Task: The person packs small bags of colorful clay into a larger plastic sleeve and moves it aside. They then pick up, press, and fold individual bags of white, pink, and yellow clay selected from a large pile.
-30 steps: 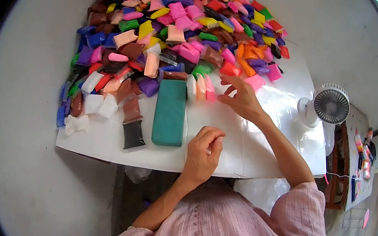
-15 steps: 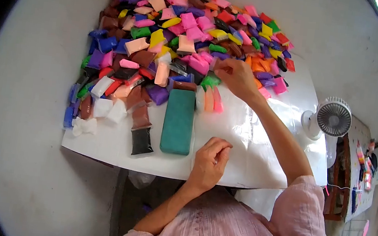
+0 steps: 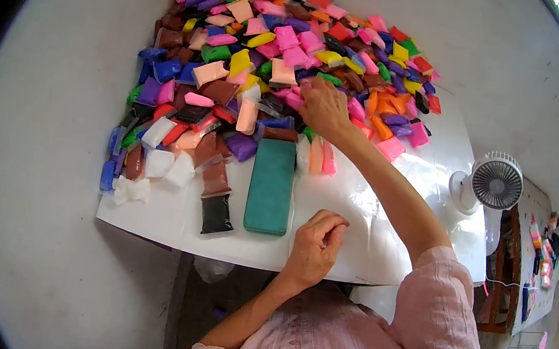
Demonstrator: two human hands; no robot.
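Observation:
A big heap of small coloured clay packets [image 3: 290,42] covers the far half of a white table [image 3: 368,200]. My right hand [image 3: 324,106] reaches into the heap's near edge, fingers down among pink packets [image 3: 289,98]; whether it grips one is hidden. My left hand [image 3: 318,244] rests loosely curled on the table near the front edge, holding nothing. Beside it lies a long dark green block [image 3: 271,185]. White, orange and pink packets [image 3: 317,157] stand in a row to the right of the block.
A small white desk fan [image 3: 494,183] stands at the table's right edge. White, brown and black packets [image 3: 211,187] lie at the front left. A shelf with coloured items [image 3: 535,272] is to the right, beyond the table.
My right hand has moved from the table's bare part near the pink packet up and left into the heap. My left hand has stayed put. The view has shifted slightly.

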